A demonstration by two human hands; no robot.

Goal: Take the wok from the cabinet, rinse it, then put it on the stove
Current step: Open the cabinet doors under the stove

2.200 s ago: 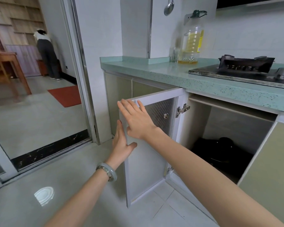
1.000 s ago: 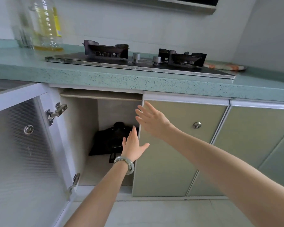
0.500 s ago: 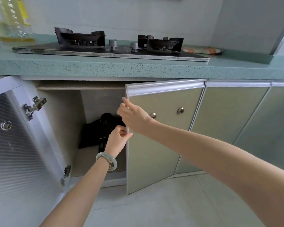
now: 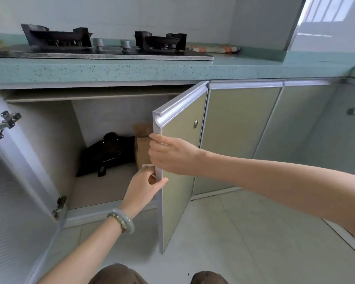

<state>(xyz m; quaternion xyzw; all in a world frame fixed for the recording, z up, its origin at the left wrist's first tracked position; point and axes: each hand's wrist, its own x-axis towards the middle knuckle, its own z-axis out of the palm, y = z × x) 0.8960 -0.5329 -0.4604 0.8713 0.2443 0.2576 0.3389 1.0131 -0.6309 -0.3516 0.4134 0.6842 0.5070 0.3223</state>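
A black wok (image 4: 107, 154) with a lid and knob sits deep in the open cabinet (image 4: 103, 187), on its floor at the back left. Both hands hold the free edge of the right cabinet door (image 4: 180, 160), which stands swung far out. My right hand (image 4: 170, 154) grips the edge higher up, fingers curled round it. Just below, my left hand (image 4: 146, 183), with a jade bracelet on its wrist, pinches the same edge. The two-burner gas stove (image 4: 103, 45) lies on the green countertop (image 4: 131, 70) above the cabinet.
The left cabinet door (image 4: 14, 201) is swung wide open at the far left. A brown cardboard box (image 4: 142, 144) stands in the cabinet right of the wok. A folded cloth (image 4: 215, 49) lies on the counter right of the stove. Closed doors continue to the right.
The right cabinet door has swung much further open with both hands on its edge. The cardboard box beside the wok has come into sight. The view has shifted right.
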